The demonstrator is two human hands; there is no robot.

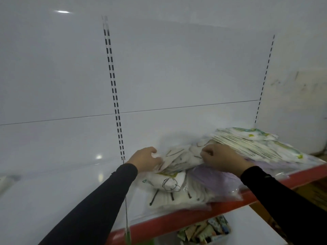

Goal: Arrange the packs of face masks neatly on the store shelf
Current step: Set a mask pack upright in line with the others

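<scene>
Clear-wrapped packs of face masks lie in a loose heap on a white shelf with a red front edge (177,222). A white pack with a drawn outline (168,186) sits nearest me, a pale purple pack (212,177) beside it. Behind them lies a bunch of white masks (180,158). My left hand (145,159) grips the left end of that bunch, and my right hand (219,157) pinches its right end. A fanned row of green-printed packs (254,144) lies at the right, behind my right hand.
The white back panel (177,68) rises behind the shelf, with slotted uprights (113,89) in the middle and at the right. On the left lies a bare white shelf (53,188). Below the red edge stands a box of small colourful packets (203,230).
</scene>
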